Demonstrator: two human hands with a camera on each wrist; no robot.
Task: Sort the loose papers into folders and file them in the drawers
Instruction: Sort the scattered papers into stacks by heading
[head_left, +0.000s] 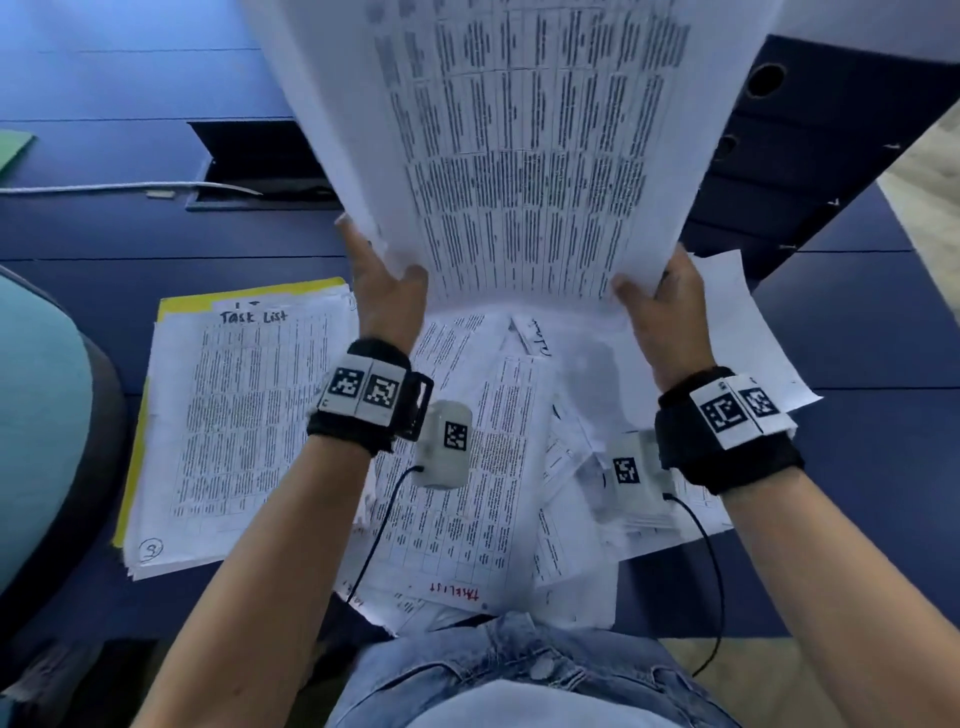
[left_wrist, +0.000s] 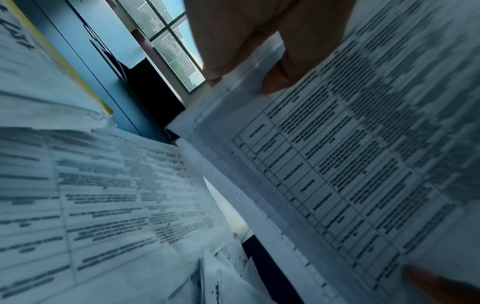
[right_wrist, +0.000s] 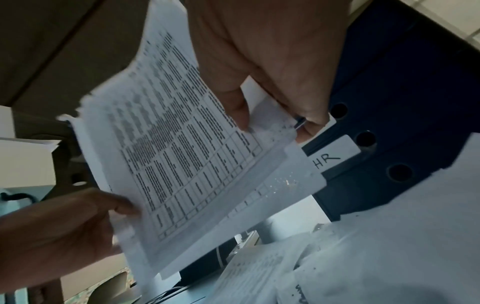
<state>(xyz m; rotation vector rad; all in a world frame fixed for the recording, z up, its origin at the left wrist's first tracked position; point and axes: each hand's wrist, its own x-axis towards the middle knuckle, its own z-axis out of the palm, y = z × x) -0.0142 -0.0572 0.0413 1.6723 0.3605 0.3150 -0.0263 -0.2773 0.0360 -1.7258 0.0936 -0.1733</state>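
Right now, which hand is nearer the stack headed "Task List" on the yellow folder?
Left. The left hand grips the raised sheets just past the Task List stack's far right corner. The right hand grips their other edge, across the loose paper pile.

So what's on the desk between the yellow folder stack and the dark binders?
In the head view, a scattered heap of loose papers lies between the yellow folder stack and the binders.

A dark blue desk (head_left: 78, 322) carries a neat stack of printed sheets (head_left: 244, 426) on a yellow folder (head_left: 136, 452), a loose heap of papers (head_left: 498, 467) beside it, dark binders (head_left: 810, 156), a white cable (head_left: 104, 188) and a green folder (head_left: 13, 148).
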